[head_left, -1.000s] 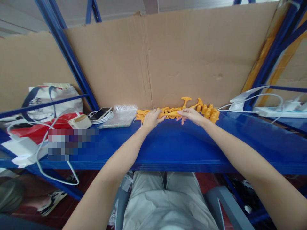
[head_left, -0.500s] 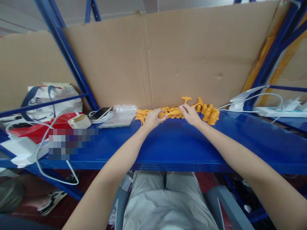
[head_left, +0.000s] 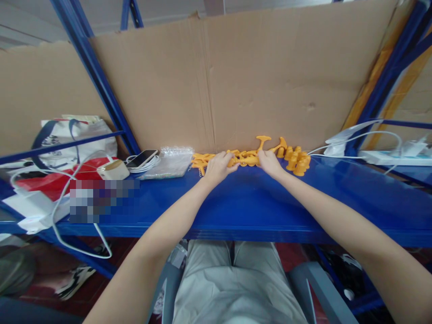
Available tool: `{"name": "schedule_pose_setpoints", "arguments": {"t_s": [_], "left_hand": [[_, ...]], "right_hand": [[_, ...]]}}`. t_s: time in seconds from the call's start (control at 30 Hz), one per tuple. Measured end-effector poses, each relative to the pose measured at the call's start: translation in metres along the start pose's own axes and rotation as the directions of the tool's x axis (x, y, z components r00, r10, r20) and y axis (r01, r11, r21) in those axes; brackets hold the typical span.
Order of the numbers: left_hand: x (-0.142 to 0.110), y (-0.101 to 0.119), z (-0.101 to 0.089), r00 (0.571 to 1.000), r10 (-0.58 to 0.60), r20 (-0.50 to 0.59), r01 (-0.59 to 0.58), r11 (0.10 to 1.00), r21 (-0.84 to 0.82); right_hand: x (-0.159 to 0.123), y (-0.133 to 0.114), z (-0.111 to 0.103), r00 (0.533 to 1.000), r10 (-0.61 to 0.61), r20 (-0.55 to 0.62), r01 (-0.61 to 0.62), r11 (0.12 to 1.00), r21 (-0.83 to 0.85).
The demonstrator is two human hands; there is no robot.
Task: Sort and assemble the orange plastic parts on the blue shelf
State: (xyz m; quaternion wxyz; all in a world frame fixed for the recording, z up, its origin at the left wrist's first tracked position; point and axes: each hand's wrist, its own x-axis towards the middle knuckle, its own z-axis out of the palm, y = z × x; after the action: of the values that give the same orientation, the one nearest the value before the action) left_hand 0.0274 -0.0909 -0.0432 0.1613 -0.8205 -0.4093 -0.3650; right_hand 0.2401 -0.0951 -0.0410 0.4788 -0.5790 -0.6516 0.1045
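Both my arms reach to the back of a blue metal shelf (head_left: 256,202). My left hand (head_left: 218,167) and my right hand (head_left: 269,162) are closed on the two ends of a long orange plastic piece (head_left: 245,158) lying among a row of orange plastic parts (head_left: 202,159) along the cardboard backing. To the right of my right hand stands a cluster of small orange cone-shaped pieces (head_left: 296,160). An orange T-shaped part (head_left: 262,141) stands upright just behind my hands.
A clear bubble-wrap bag (head_left: 170,160), a phone (head_left: 141,159) on coiled white cable and a small beige box (head_left: 112,170) lie to the left. White chargers and a power strip (head_left: 384,156) sit at the right. Cardboard (head_left: 270,81) walls the back.
My right hand went from flat and spread on the orange parts to pinched on the long piece. Both hands have shifted slightly closer together at the back of the shelf.
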Motion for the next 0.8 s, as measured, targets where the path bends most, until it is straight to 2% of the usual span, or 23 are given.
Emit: {"name": "schedule_pose_setpoints", "arguments": {"t_s": [0.1, 0.17, 0.2, 0.27, 0.33, 0.4, 0.6, 0.8], "left_hand": [[0.001, -0.001, -0.001, 0.999, -0.002, 0.039, 0.001, 1.000, 0.010], [0.002, -0.003, 0.001, 0.999, -0.016, 0.040, 0.017, 1.000, -0.025], [0.003, -0.005, 0.003, 0.999, -0.029, 0.038, 0.031, 0.998, -0.055], [0.004, -0.007, 0.006, 0.997, -0.062, 0.047, 0.068, 0.989, -0.129], [0.005, -0.007, 0.007, 0.993, -0.088, 0.074, 0.101, 0.976, -0.193], [0.005, -0.006, 0.007, 0.992, -0.094, 0.089, 0.111, 0.968, -0.225], [0.003, 0.000, 0.004, 0.999, -0.034, 0.021, 0.037, 0.982, -0.183], [0.001, 0.004, -0.001, 1.000, -0.003, -0.002, 0.003, 0.997, -0.075]], "right_hand": [[-0.001, 0.003, 0.005, 0.973, 0.134, 0.190, -0.168, 0.970, 0.177], [-0.003, 0.004, 0.006, 0.962, 0.132, 0.241, -0.179, 0.966, 0.188], [-0.004, 0.004, 0.005, 0.972, 0.097, 0.216, -0.133, 0.978, 0.162], [-0.006, 0.002, 0.001, 0.994, -0.046, 0.098, 0.041, 0.998, 0.050], [-0.008, 0.000, -0.004, 0.975, -0.224, -0.002, 0.222, 0.970, -0.103], [-0.009, -0.001, -0.008, 0.944, -0.329, -0.021, 0.317, 0.922, -0.225], [-0.008, 0.002, -0.010, 0.951, -0.308, 0.020, 0.291, 0.877, -0.383], [0.000, 0.004, -0.009, 0.962, -0.273, 0.005, 0.262, 0.918, -0.296]]}}
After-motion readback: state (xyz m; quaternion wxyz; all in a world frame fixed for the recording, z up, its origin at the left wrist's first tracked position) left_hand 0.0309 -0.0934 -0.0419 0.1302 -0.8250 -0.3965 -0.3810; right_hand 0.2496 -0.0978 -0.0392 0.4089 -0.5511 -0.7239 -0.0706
